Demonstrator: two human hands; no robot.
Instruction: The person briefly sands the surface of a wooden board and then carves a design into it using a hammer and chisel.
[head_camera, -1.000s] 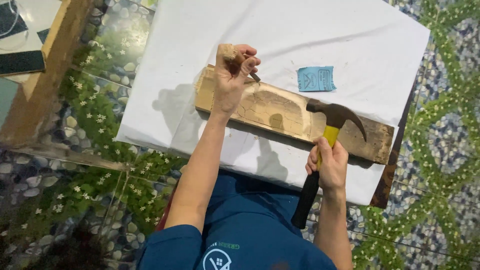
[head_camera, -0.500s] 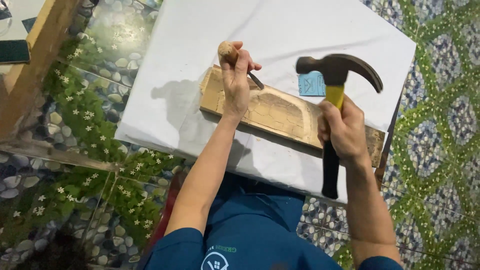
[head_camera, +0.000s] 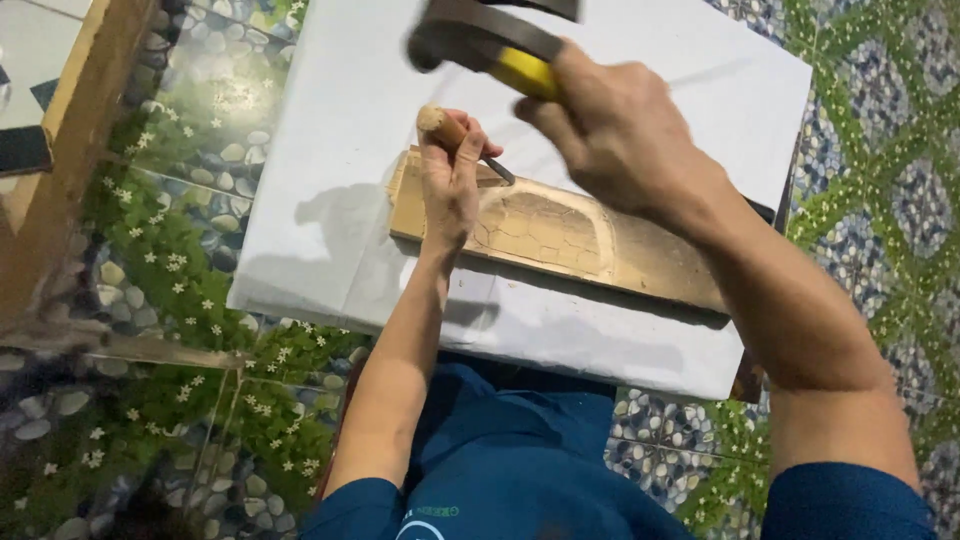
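The bench (head_camera: 330, 250), covered in white cloth, carries a long wooden board (head_camera: 640, 265) lying across it from about 10 o'clock to 4 o'clock. Much of the carving looks done: a wide oval hollow (head_camera: 545, 232) is sunk into the board's left half and scored with a net of scale-like lines. The board's right half, toward 4 o'clock, looks flat and uncut, so that stretch seems left to do.

The right hand (head_camera: 625, 145) has its grip wrapped tight around the yellow-and-black handle of a hammer (head_camera: 490, 40), whose dark head sits blurred at 12 o'clock, above the chisel. The left hand (head_camera: 450, 185) has its grip closed around the chisel (head_camera: 462, 142), wooden butt up, metal tip touching the board at the hollow's upper left edge.

Half a second ago the hammer stood upright out at 3 o'clock; now it has swung in over the chisel butt. The left hand and chisel have held their place.
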